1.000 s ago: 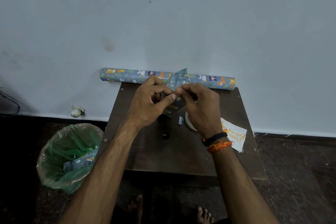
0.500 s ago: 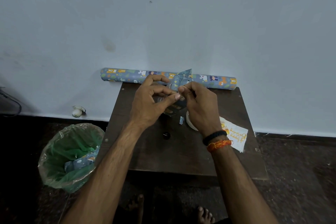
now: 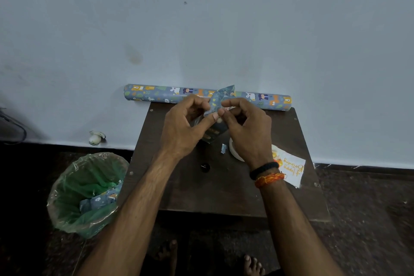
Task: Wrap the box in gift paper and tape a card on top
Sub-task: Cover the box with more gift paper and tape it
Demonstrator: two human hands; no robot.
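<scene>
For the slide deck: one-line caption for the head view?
Both hands fold gift paper around a small box above the table.

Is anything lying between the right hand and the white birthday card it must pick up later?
Nothing visible blocks it. The white birthday card lies uncovered on the dark wooden table, beside the right hand's wrist.

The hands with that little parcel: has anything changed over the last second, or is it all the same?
Very little. Both hands, left hand and right hand, keep pinching the gift paper flap over the box, held above the table; the fingertips only shifted slightly along the fold. Nothing was let go. The paper roll, card and bin stayed put.
</scene>
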